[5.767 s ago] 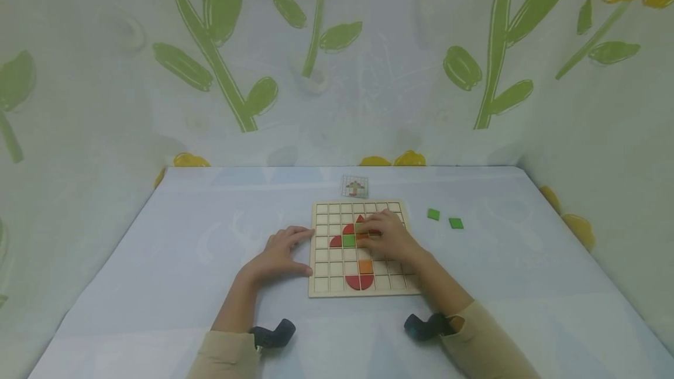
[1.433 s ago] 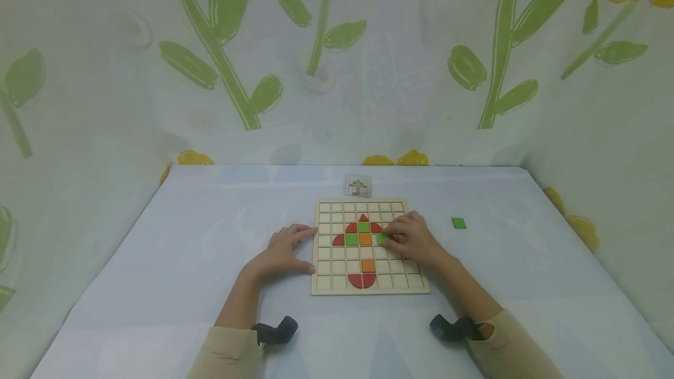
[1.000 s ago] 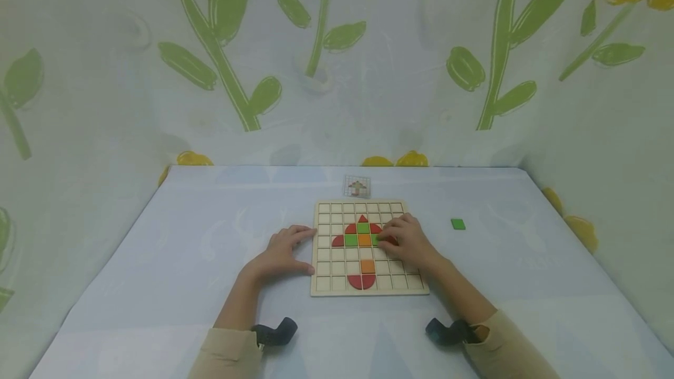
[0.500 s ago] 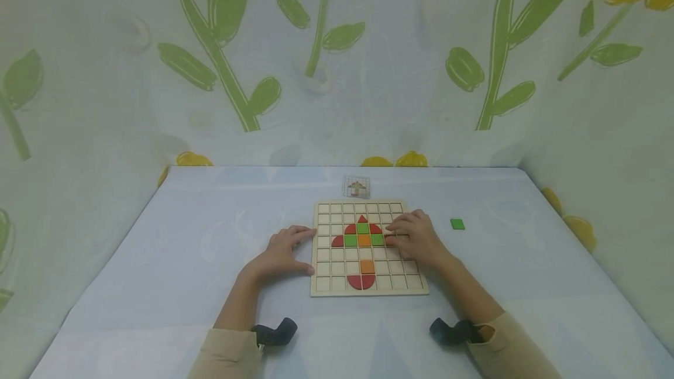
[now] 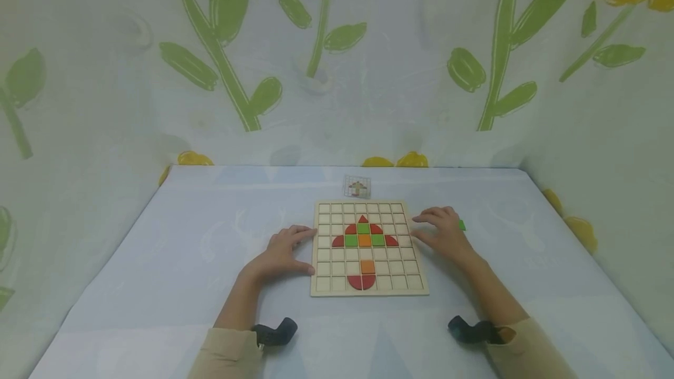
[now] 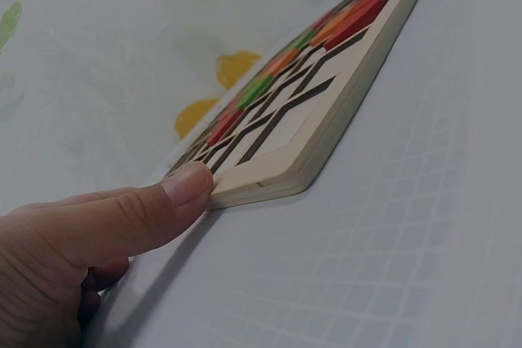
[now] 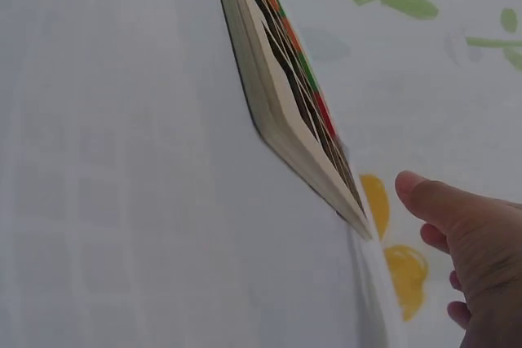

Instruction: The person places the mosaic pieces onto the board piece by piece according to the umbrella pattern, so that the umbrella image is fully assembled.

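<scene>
A wooden grid board (image 5: 326, 283) lies on the table, holding a red triangle (image 5: 363, 219), red quarter circles (image 5: 354, 282), green squares (image 5: 351, 240) and orange squares (image 5: 367, 266). My left hand (image 5: 277, 255) is spread along the board's left edge, its thumb touching the near corner in the left wrist view. Just off the right edge, my right hand (image 5: 444, 237) hovers with fingers apart and nothing between them. Behind it a loose green square (image 5: 462, 225) shows only in part.
A small pattern card (image 5: 357, 186) lies beyond the board's far edge. Fabric with printed flowers (image 5: 337, 34) rises behind the white table (image 5: 237, 197) and at both sides.
One of two loose green squares from the right now sits in the board, right of the orange square. My right hand has let it go and moved right, off the board. The left hand stays.
</scene>
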Demonstrator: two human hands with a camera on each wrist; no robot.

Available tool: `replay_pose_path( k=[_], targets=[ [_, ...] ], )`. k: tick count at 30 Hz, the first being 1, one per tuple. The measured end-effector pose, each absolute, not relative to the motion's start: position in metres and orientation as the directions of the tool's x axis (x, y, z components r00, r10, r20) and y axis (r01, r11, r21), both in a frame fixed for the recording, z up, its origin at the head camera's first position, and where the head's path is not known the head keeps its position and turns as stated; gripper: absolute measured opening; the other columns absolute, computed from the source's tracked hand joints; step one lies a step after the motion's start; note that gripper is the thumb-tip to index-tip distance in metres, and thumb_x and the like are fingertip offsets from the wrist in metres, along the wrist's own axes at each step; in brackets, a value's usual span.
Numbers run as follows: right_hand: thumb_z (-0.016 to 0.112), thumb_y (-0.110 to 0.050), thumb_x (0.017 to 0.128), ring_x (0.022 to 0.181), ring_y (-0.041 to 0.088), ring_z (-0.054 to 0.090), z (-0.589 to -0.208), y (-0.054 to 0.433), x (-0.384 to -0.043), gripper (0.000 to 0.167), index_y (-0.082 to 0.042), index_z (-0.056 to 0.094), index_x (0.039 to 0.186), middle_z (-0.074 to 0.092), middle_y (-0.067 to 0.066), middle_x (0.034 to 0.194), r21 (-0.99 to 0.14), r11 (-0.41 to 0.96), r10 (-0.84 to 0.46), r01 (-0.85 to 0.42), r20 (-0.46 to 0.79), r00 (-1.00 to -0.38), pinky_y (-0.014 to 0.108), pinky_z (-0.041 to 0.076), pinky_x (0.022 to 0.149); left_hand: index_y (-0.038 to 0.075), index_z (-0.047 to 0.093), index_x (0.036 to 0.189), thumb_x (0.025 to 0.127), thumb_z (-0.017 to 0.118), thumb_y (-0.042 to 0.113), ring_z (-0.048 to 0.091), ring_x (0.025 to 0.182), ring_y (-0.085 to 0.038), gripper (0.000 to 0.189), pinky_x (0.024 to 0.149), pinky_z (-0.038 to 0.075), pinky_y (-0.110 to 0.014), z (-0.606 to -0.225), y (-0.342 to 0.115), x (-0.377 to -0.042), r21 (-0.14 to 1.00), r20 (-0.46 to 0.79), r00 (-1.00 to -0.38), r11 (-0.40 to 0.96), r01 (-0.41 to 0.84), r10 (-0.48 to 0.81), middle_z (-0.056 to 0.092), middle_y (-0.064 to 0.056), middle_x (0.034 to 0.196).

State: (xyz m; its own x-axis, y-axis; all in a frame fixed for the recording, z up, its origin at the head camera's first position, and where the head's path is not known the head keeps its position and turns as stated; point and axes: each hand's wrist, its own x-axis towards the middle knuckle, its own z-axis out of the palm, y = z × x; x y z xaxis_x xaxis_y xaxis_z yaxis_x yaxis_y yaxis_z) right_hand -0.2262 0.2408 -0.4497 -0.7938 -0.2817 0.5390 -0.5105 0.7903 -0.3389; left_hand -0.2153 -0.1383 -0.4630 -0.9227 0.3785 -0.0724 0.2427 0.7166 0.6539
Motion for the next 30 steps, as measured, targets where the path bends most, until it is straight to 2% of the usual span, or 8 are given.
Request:
replay_pose_path(
  k=[6,14,20,30],
  targets=[
    [0.085,-0.010,0.062,0.087,0.035,0.052,-0.458,0.261,-0.228,0.031,-0.002,0.072,0.090,0.066,0.016,0.092,-0.287,0.793,-0.275,-0.537,0.617,-0.737,0.046,0.036,0.074,0.025,0.048,0.140,0.064,0.084,0.040,0.034,0.131,-0.027,0.085,0.103,0.032,-0.054,-0.465,-0.139,-0.213,0.652,-0.105,-0.930,0.731,0.203,0.351,0.044,0.000,0.141],
    [0.082,-0.008,0.067,0.090,0.036,0.050,-0.457,0.282,-0.223,0.029,0.000,0.071,0.093,0.065,0.018,0.096,-0.345,0.836,-0.184,-0.427,0.556,-0.811,0.048,0.034,0.076,0.026,0.048,0.140,0.064,0.083,0.042,0.033,0.131,-0.028,0.085,0.103,0.031,-0.055,-0.464,-0.139,-0.214,0.656,-0.095,-0.933,0.727,0.204,0.347,0.043,0.000,0.142],
    [0.077,-0.013,0.075,0.094,0.036,0.048,-0.458,0.300,-0.221,0.029,0.000,0.069,0.099,0.064,0.021,0.102,-0.374,0.878,-0.107,-0.300,0.457,-0.883,0.049,0.032,0.080,0.025,0.047,0.140,0.065,0.083,0.042,0.034,0.131,-0.028,0.085,0.103,0.031,-0.054,-0.462,-0.138,-0.216,0.646,-0.087,-0.923,0.727,0.233,0.374,0.043,-0.001,0.142],
    [0.071,-0.020,0.082,0.098,0.039,0.047,-0.466,0.330,-0.226,0.036,0.000,0.064,0.112,0.060,0.025,0.111,-0.400,0.890,-0.077,-0.220,0.344,-0.936,0.052,0.033,0.081,0.025,0.048,0.140,0.064,0.083,0.042,0.033,0.132,-0.028,0.085,0.104,0.030,-0.054,-0.461,-0.137,-0.215,0.653,-0.095,-0.925,0.725,0.220,0.367,0.044,-0.001,0.142]
  ],
)
